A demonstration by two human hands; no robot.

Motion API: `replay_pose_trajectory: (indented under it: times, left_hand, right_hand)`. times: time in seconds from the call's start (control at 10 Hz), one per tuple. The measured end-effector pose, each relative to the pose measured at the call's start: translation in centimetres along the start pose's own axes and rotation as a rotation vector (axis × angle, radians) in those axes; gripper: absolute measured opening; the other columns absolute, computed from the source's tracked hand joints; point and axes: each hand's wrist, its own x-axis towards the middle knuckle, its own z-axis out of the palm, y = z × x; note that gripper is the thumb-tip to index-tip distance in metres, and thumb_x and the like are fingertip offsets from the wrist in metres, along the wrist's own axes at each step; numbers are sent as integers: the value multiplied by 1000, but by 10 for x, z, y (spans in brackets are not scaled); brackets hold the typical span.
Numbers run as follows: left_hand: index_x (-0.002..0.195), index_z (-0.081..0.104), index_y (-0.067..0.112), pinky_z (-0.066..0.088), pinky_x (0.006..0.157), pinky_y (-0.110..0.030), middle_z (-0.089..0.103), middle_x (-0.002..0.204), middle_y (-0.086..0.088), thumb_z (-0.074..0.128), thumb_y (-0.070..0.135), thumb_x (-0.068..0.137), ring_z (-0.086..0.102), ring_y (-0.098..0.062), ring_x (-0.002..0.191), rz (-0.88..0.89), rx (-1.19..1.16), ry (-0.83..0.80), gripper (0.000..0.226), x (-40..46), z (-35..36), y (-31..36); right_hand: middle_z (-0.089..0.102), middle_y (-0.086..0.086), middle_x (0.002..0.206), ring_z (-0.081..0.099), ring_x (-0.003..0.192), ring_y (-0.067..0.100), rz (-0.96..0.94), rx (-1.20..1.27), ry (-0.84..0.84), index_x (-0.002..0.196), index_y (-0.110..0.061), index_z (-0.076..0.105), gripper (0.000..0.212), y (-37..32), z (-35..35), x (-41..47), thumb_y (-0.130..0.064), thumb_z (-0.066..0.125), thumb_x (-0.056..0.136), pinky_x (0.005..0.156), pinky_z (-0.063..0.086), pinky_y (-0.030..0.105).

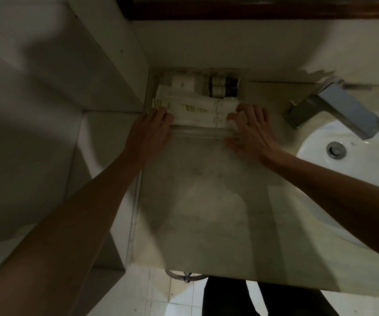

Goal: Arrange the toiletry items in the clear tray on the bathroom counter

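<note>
A clear tray (197,131) stands at the back left corner of the marble counter (197,197), against the wall. Inside it lie white paper-wrapped toiletry packets (197,108), a white box (182,82) and small dark bottles (223,86) at the back. My left hand (151,128) grips the tray's front left corner, fingers over the packets. On the front right corner my right hand (248,128) holds the tray, with the fingers curled over the rim and the thumb against the front wall.
A chrome faucet (334,108) rises just right of the tray, over a white sink basin (352,153) with a metal drain (336,149). A tiled wall (47,87) runs along the left. The counter's front edge is near my legs; floor tiles show below.
</note>
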Motion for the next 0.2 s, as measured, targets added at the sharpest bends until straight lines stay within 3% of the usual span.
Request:
replay_pose_trajectory:
  times: [0.2]
  left_hand:
    - [119,50,8,48,77,-40,56,115,-17,79,28,69,58,-33,95,-147,-145,-51,61,-26,-19,18]
  right_hand:
    - [36,13,147,36,132,32,85,76,-94,144,-21,34,83,-10,-34,-23,-52,73,77,114,23,49]
